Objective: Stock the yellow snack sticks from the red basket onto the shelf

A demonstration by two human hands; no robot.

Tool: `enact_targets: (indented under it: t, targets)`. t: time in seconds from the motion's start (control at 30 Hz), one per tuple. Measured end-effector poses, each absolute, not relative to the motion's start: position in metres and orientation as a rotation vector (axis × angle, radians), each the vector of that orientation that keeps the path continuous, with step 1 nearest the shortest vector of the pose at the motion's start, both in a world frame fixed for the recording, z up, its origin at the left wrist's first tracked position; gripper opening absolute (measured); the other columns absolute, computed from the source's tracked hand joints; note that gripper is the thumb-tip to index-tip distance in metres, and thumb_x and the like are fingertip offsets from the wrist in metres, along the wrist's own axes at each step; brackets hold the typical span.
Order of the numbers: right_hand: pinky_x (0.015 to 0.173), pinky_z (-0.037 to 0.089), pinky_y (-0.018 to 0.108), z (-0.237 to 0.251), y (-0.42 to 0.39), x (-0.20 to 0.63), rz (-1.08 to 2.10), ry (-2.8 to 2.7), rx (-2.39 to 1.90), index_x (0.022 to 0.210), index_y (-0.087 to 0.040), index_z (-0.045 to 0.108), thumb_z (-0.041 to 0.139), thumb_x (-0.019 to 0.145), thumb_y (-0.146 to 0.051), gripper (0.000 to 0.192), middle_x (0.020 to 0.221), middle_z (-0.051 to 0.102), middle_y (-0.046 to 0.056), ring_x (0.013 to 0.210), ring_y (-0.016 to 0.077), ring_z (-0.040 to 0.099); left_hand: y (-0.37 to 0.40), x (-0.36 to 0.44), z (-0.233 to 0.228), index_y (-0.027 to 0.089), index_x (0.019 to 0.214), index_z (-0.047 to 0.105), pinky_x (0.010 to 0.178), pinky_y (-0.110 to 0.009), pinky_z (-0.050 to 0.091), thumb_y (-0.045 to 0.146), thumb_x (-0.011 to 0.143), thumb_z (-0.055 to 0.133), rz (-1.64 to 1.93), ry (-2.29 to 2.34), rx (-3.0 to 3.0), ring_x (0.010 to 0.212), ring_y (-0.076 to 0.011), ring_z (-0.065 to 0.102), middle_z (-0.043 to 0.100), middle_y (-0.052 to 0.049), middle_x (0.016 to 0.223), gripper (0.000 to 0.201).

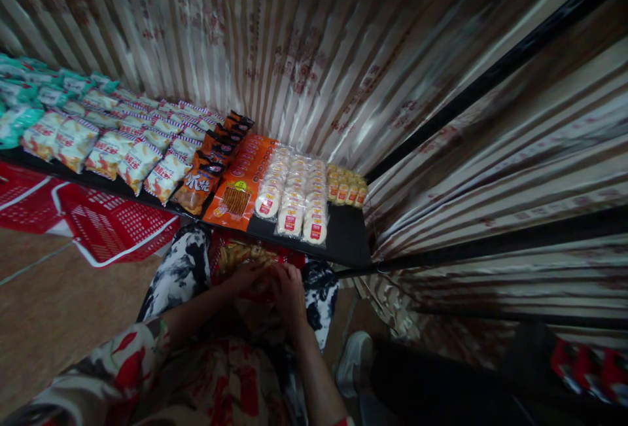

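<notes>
- Both hands, left [248,277] and right [289,292], grasp small yellow snack packets [240,254] in a red basket.
- At 12 o'clock: black shelf [346,239] carrying white round-cracker packs [294,197].
- At 9 o'clock: red plastic baskets [112,226] on brown floor; striped curtain [314,46] behind.

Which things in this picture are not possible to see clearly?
- Head view: what the left hand and right hand grip is unclear; the fingers, dim light and blur cover it.
- Print on the snack packs is too small to read.
- The red basket runs partly under the shelf.
- The shoe is dark and partly hidden by clothing.
</notes>
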State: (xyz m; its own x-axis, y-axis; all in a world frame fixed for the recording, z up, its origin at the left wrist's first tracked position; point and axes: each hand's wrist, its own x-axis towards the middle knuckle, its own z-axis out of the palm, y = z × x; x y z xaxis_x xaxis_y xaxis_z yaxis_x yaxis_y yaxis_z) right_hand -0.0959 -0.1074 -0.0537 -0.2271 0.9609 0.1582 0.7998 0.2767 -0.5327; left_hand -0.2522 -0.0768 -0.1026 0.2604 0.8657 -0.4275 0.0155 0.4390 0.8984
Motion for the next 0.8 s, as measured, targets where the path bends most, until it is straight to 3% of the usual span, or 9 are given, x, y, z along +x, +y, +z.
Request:
enact_targets:
  t: [0.17, 0.3, 0.53, 0.8]
  targets:
    - [0.102, 0.037, 0.044, -0.059, -0.106, -0.092, 0.527, -2.281, -1.384, 0.123, -0.021, 0.056, 0.053, 0.076, -0.01, 0.049, 0.129, 0.052, 0.01, 0.123, 0.0238, 0.04, -0.073, -0.26, -0.103, 0.019, 0.085, 0.071, 0.083, -0.029, 0.045, 0.037, 0.07, 0.057, 0.609, 1.065, 1.108, 0.087, -0.0201, 0.061, 0.071, -0.004, 0.093, 0.027]
    - [0.1, 0.041, 0.04, -0.063, -0.106, -0.09, 0.78, -2.344, -1.388, 0.127, -0.021, 0.052, 0.057, 0.073, -0.01, 0.056, 0.126, 0.056, 0.009, 0.118, 0.0226, 0.049, -0.069, -0.265, -0.092, 0.021, 0.067, 0.071, 0.072, -0.027, 0.045, 0.03, 0.065, 0.057, 0.545, 1.086, 1.156, 0.074, -0.0197, 0.06, 0.071, -0.002, 0.075, 0.016]
    - [0.094, 0.045, 0.037, -0.054, -0.109, -0.086, 0.835, -2.353, -1.436, 0.124, -0.021, 0.056, 0.067, 0.071, -0.02, 0.054, 0.12, 0.06, 0.01, 0.11, 0.0245, 0.055, -0.068, -0.264, -0.08, 0.02, 0.052, 0.066, 0.063, -0.026, 0.042, 0.025, 0.062, 0.057, 0.365, 1.123, 1.141, 0.062, -0.0184, 0.056, 0.065, -0.001, 0.059, 0.014]
    - [0.095, 0.045, 0.036, -0.052, -0.113, -0.075, 0.822, -2.093, -1.514, 0.124, -0.02, 0.055, 0.063, 0.075, -0.02, 0.05, 0.12, 0.06, 0.01, 0.109, 0.0223, 0.056, -0.062, -0.253, -0.065, 0.02, 0.073, 0.07, 0.078, -0.027, 0.044, 0.037, 0.069, 0.057, 0.553, 1.043, 1.115, 0.088, -0.021, 0.059, 0.069, -0.005, 0.087, 0.022]
